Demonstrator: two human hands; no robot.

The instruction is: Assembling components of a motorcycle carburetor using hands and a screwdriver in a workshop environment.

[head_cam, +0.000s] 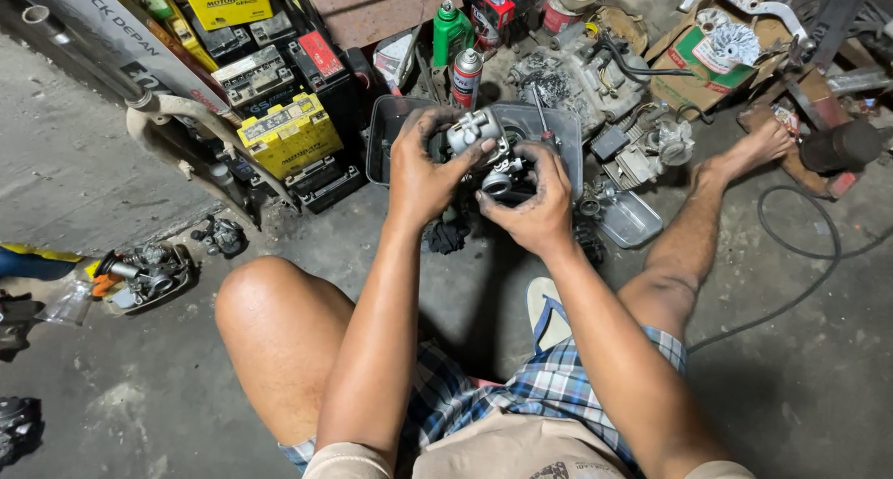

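Note:
A grey metal carburetor (484, 144) is held up in front of me over a dark plastic tray (386, 139). My left hand (426, 172), blackened with grease, wraps its left side with the thumb on top. My right hand (530, 200) grips it from below and the right. A thin screwdriver (539, 116) stands between my right fingers, its tip at the carburetor. I sit on a concrete floor with my bare knees spread.
Several yellow and black batteries (288, 135) are stacked at the left. A spray can (465, 77), a green bottle (450, 31) and an engine block (581, 74) lie beyond the tray. A black cable (800, 256) curls at the right; a sandal (547, 312) lies between my legs.

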